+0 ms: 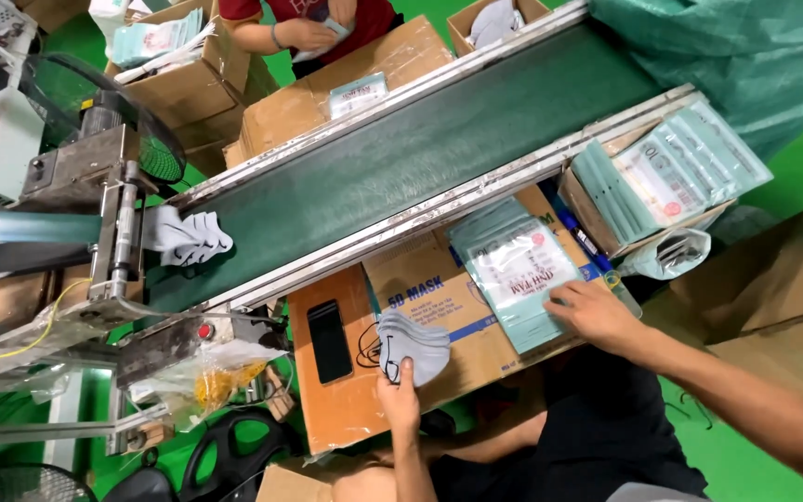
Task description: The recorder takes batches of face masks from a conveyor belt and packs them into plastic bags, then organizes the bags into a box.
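My left hand (401, 398) grips a small stack of grey face masks (413, 344) by its lower edge, over a cardboard sheet (346, 409) below the belt. My right hand (595, 316) rests flat, fingers spread, on a pile of pale green mask pouches (513, 270) lying on a printed carton (439, 297). It holds nothing. A black phone (329, 341) lies left of the masks.
A dark green conveyor belt (401, 158) runs diagonally, with several grey masks (188, 237) at the machine (95, 186) outlet. A box of pouches (671, 177) stands to the right. Across the belt, another person in red (313, 28) handles a pouch among cartons.
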